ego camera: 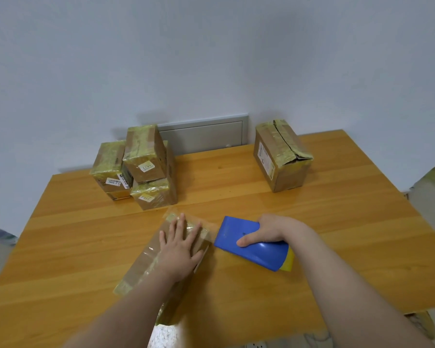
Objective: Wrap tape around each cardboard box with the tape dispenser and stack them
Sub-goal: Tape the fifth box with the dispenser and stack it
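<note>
A long cardboard box lies on the wooden table in front of me, partly covered in clear and yellowish tape. My left hand presses flat on the box's far end with spread fingers. Just right of the box, my right hand grips a blue tape dispenser with a yellow roll at its near end; the dispenser's far edge sits close to the box's far right corner. A thin strip of tape seems to run between them.
A stack of several taped boxes stands at the table's back left. One larger taped box stands at the back right. A grey panel is set in the wall behind the table.
</note>
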